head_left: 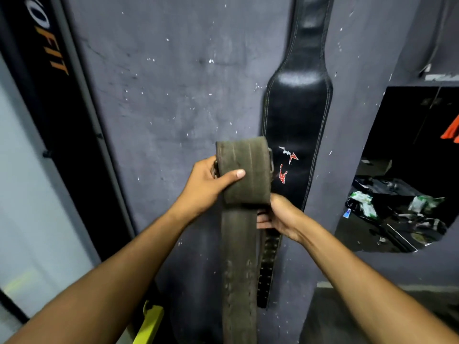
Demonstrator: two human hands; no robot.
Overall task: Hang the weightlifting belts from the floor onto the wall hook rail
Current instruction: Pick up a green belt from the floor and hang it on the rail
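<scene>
Orange capital letters reading "FIT", with a white "O" just above them, run vertically down a black panel (47,70) at the left edge, while the black hanging belt (296,115) carries a red-and-white logo too small to read.

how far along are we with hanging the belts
Done: one black belt already hangs on the wall. In hand: the left hand and right hand grip a brown belt, folded over at the top. Left: hooking it; the rail is out of view.
</scene>
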